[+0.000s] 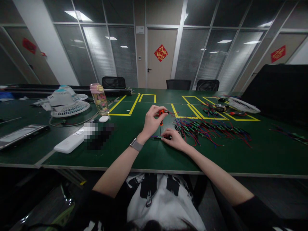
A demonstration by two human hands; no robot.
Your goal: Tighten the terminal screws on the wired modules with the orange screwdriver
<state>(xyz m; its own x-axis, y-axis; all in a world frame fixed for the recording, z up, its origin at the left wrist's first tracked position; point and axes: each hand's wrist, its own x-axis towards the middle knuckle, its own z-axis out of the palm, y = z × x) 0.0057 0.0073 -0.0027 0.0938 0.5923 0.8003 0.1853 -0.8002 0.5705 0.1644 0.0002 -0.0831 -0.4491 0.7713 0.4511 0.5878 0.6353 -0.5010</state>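
My left hand (pixel 152 121) is closed around a small screwdriver (pixel 161 119) with an orange-red handle, held upright with its tip down on a small green circuit board (pixel 159 137) lying on the green table (pixel 154 157). My right hand (pixel 173 138) rests on the table just right of the board, its fingers pinching the board's edge and pressing it flat. A grey watch is on my left wrist.
A heap of small boards with red and blue wires (pixel 209 130) lies right of my hands. Two white fans (pixel 66 104) and a pink-capped bottle (pixel 99 99) stand at the left, with a white slab (pixel 71 141) and a tablet (pixel 20 134). Another fan (pixel 243 106) is far right. Black chairs stand behind.
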